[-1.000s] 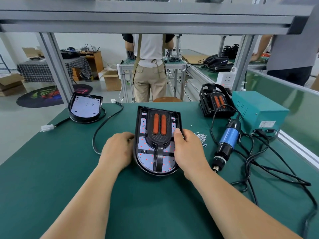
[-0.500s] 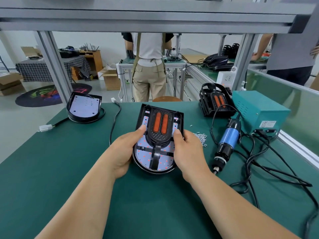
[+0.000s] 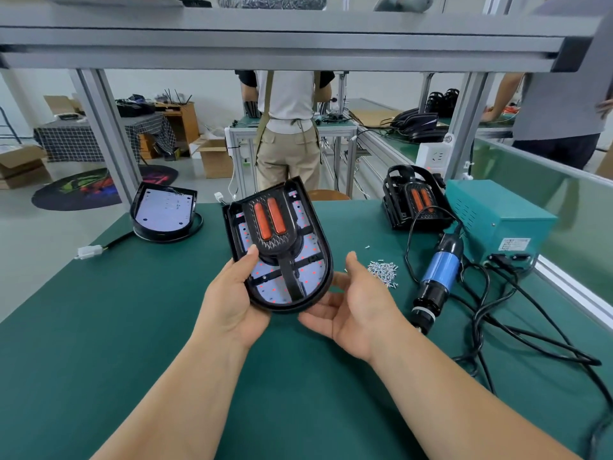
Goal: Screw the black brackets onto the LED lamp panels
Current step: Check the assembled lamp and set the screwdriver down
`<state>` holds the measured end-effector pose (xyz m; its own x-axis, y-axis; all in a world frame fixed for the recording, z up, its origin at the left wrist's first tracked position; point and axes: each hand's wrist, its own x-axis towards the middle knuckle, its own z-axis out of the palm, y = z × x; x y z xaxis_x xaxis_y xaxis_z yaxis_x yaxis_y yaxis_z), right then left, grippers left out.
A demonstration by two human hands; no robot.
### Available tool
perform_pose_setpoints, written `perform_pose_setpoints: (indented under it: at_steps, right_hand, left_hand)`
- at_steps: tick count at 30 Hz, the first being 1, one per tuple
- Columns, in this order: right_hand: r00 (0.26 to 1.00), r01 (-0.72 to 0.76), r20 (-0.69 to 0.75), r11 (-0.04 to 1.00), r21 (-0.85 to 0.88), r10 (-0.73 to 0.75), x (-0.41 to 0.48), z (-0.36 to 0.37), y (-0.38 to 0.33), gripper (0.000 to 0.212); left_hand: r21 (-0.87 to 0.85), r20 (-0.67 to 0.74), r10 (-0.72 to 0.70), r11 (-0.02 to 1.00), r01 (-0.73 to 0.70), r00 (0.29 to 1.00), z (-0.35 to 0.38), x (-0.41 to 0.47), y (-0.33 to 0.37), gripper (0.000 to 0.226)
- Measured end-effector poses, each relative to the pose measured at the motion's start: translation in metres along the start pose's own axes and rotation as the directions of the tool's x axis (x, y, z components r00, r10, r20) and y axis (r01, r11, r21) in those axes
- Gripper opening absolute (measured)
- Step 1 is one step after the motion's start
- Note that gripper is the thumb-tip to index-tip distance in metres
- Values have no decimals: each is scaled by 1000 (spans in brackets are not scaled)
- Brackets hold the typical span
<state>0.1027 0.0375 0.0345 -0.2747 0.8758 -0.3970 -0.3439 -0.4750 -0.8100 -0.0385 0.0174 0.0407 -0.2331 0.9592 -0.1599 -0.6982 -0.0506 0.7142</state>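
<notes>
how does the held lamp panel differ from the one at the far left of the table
The held panel carries a black bracket with orange strips; the far-left panel shows a bare white board. The held panel is tilted in the left hand; the far-left panel sits on the table. Both have black rims.

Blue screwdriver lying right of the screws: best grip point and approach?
I'd grip the screwdriver round its blue barrel, from above with the right hand. It lies flat, bit end toward the person, cable leaving the far end; the barrel is the straight, bare middle section.
</notes>
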Motion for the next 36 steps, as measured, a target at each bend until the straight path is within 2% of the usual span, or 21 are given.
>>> perform_pose_setpoints:
  at_steps: [2, 4, 7, 11, 13, 15, 17, 18, 21, 25, 30, 32, 34, 36]
  right_hand:
    - [993, -91, 71, 993, -70, 96, 0, 0, 2, 59]
    - [976, -119, 166, 984, -130, 140, 0, 3, 7, 58]
    - [965, -66, 243, 988, -140, 99, 2, 5, 14, 47]
    - [963, -57, 258, 993, -100, 81, 2, 6, 15, 35]
    - [957, -46, 286, 998, -45, 57, 0, 9, 14, 28]
    - [952, -13, 306, 993, 121, -25, -2, 9, 14, 33]
    - [946, 14, 302, 946, 325, -118, 1, 4, 15, 43]
    - [941, 39, 301, 933, 357, -155, 1, 2, 16, 41]
    - [932, 119, 314, 973, 198, -178, 3, 4, 16, 31]
    - [972, 83, 213, 994, 73, -96, 10, 4, 16, 28]
    - [987, 45, 149, 996, 83, -57, 9, 3, 11, 27]
    - [992, 39, 113, 992, 120, -53, 8, 1, 9, 42]
    - [984, 77, 152, 992, 103, -93, 7, 2, 11, 62]
    - [970, 120, 200, 989, 92, -137, 5, 4, 15, 63]
  left_hand:
    - [-40, 23, -27, 999, 28, 999, 1, -1, 1, 43]
    - [-67, 52, -54, 996, 58, 997, 1, -2, 0, 39]
    - [-81, 111, -87, 992, 97, 990, 0, -3, -1, 36]
    - [-110, 227, -99, 986, 127, 969, 1, -9, -2, 37]
    - [-90, 269, -136, 982, 165, 954, 7, -16, -7, 33]
    - [-46, 292, -158, 983, 178, 943, 12, -24, -14, 33]
    - [-12, 303, -121, 991, 131, 945, 15, -27, -19, 40]
    - [2, 295, -101, 994, 105, 950, 15, -27, -19, 43]
    - [41, 245, -55, 998, 47, 968, 11, -24, -11, 49]
    - [98, 146, -11, 995, -4, 989, -1, -14, 2, 48]
    - [190, 42, -16, 982, 8, 999, -17, -4, 15, 34]
    - [248, 29, -65, 967, 56, 997, -23, -1, 17, 29]
    - [300, 52, -136, 947, 115, 989, -26, -2, 19, 32]
    - [345, 108, -200, 926, 151, 974, -29, -2, 20, 40]
